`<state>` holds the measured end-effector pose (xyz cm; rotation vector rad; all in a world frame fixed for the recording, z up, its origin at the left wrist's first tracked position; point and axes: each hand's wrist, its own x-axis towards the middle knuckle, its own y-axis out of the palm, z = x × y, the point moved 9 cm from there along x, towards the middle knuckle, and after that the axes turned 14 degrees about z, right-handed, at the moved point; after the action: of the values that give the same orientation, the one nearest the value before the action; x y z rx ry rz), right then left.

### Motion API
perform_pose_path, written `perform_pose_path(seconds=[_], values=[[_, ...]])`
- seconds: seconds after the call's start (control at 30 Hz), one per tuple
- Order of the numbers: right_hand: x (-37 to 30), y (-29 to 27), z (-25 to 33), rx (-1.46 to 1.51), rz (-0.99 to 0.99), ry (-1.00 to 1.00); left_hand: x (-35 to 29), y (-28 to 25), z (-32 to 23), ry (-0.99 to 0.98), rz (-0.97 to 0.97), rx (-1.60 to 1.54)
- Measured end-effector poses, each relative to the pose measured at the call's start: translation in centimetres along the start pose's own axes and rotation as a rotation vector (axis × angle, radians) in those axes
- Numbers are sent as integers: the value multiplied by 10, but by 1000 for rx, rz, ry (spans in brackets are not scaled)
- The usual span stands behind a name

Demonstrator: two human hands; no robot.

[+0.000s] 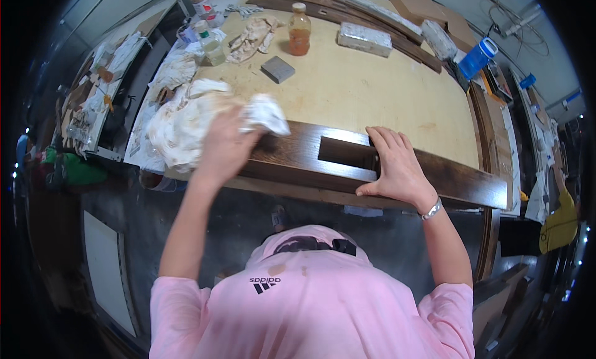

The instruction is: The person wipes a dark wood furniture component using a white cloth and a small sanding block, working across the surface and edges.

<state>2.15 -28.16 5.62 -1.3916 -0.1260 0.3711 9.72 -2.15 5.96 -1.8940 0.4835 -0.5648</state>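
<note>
A crumpled white cloth (264, 113) is held in the grip of the left hand (225, 146), with the fingers closed around it, and it is pressed on the long dark-stained wooden board (292, 157) near the board's left end. The right hand (397, 166) holds nothing; it is laid flat with spread fingers on the same board, just right of the rectangular cut-out (346, 153) in the board. The board is lying along the near edge of the pale plywood worktop (372, 92). Just left of the board, a heap of stained white rags (180, 120) is seen. Behind the board, on the worktop, a small grey block (277, 69) is placed, and farther back a plastic bottle of orange liquid (299, 30) is standing upright.
</note>
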Motion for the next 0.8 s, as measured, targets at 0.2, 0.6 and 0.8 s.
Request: perform_pose_path(seconds=[0.2,0.6,0.8], values=[[-1,2,-8,150,-56,-22,35,54,-119,393,57,-189],[-4,0,-15,211,-100,-19,91,24,-60,46,-116,-606],[-3,-1,-17,384,-59,-33,96,-19,-133,324,-236,-913]])
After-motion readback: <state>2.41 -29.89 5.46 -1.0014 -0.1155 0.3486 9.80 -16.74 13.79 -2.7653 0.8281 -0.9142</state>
